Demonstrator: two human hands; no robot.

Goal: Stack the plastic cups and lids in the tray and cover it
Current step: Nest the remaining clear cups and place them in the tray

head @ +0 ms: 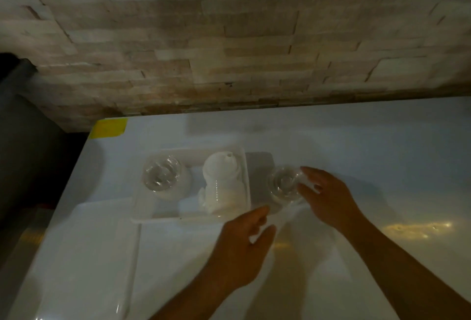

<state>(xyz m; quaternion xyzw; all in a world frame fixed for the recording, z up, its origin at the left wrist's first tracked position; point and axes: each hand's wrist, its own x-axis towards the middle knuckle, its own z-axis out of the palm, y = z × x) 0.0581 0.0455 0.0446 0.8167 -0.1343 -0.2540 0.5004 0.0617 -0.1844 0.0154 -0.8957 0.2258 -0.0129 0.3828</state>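
Table (356, 146): white, glossy, dim light; warm glare at my right. Its left and near edges run out of view.

Tray (246, 179): white, shallow, on the table ahead of me and left of centre. Its near rim blurs into the surface.

Cups, in tray (161, 175): clear, stacked, at the tray's left end, mouth tilted toward me. How many are nested I cannot tell.

Lids (221, 184): a white heap at the tray's right end, a small spout-like top at the far side. Single pieces cannot be made out.

Cup, outside tray (283, 183): clear, on the table just right of the tray; its outline is faint and partly smeared.

Right hand (328, 197): fingers spread loosely, tips touching that cup's right side. Whether it truly grips the cup is unclear.

Left hand (242, 245): above the table near the tray's near right corner, fingers loosely curled with a gap to the thumb, holding nothing I can see.

Cover (102, 256): a flat white panel left of my left arm, edges hard to trace, cut off below.

Note (109, 127): yellow, at the table's far left corner, by the stone wall (229, 39).
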